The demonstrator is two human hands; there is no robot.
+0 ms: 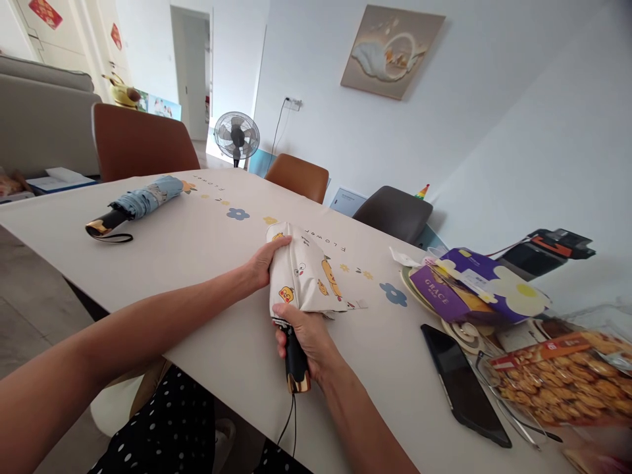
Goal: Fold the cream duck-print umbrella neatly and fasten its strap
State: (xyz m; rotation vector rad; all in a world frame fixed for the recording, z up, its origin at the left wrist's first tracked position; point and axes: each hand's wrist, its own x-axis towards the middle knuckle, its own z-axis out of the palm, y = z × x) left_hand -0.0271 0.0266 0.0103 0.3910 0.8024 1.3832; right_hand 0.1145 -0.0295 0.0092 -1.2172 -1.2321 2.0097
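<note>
A white folding umbrella point(309, 270) with yellow chick prints lies over the table's front part, its black and gold handle pointing toward me. One loose flap of its cloth spreads out to the right. My right hand point(306, 336) is closed around the top of the handle and the cloth's lower end. Up along the cloth's left side, my left hand point(264, 262) grips the canopy, thumb on top; its other fingers are hidden. A black wrist cord hangs from the handle end. To the far left rests a blue folded umbrella point(151, 199) with a black and gold handle.
On the right of the white table point(207, 257) lie a black phone point(464, 382), glasses point(513, 401), a purple tissue box point(444, 296) and a bag of cookies point(563, 382). Chairs point(143, 141) line the far side, with a fan point(237, 136) behind.
</note>
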